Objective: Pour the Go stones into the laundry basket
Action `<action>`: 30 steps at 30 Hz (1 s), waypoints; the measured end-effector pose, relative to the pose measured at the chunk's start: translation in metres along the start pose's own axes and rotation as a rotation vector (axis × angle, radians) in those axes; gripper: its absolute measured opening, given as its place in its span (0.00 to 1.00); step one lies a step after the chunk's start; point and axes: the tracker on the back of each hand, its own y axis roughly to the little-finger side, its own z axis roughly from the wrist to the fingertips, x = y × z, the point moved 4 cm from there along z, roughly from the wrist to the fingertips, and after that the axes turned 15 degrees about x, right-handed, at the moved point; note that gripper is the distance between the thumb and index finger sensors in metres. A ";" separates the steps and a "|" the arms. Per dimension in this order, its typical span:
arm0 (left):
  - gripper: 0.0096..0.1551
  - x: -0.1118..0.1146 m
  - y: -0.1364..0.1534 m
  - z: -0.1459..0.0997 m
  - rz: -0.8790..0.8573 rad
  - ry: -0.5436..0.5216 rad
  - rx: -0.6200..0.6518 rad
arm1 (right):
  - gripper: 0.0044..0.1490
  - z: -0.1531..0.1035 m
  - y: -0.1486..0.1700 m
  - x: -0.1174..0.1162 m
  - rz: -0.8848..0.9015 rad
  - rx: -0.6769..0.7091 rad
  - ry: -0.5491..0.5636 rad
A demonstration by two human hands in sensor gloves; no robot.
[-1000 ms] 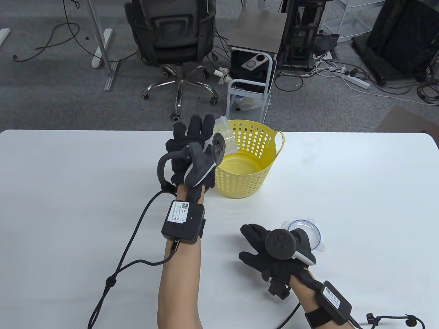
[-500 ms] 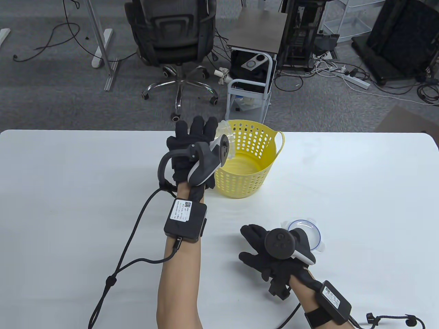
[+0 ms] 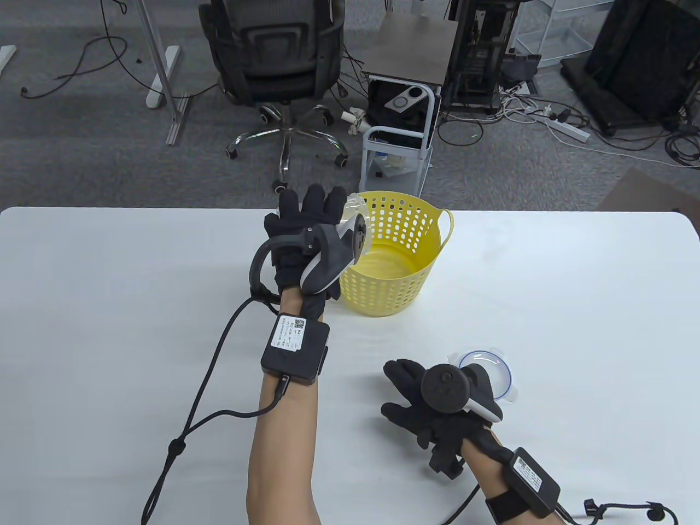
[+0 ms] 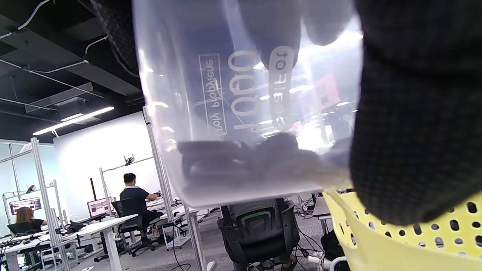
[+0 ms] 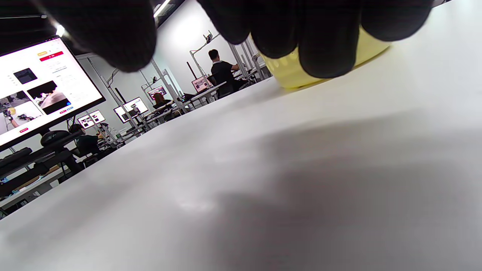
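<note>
**Stones at the brink of the pour**

The left hand (image 3: 306,240) grasps one clear container (image 4: 244,113), tipped beside the rim of the single yellow laundry basket (image 3: 404,273), which stands near the table's (image 3: 109,328) far edge. The dark Go stones (image 4: 248,158) lie heaped low inside the container, too clumped to count; none shows in the basket. Judging by this, pouring has barely begun, and the next move calls for more tilt with the mouth over the rim. The right hand (image 3: 437,404) rests released by one lid (image 3: 492,372) toward the near edge

The clear container (image 4: 244,113) bears raised, mirrored lettering: large digits "000" and, in a frame, what reads as "polypropylene"
</note>
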 end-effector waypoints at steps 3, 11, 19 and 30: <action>0.81 0.000 0.000 0.000 0.002 0.001 0.002 | 0.51 0.000 0.000 0.000 0.000 0.000 -0.001; 0.81 0.000 -0.001 0.000 0.010 0.005 0.003 | 0.51 0.000 0.001 0.000 0.002 -0.008 -0.008; 0.81 -0.001 -0.001 0.001 0.024 0.005 0.004 | 0.51 0.001 0.001 -0.001 0.002 -0.009 -0.012; 0.81 0.000 -0.001 0.000 0.041 0.007 0.007 | 0.51 0.001 0.002 -0.001 0.002 -0.012 -0.016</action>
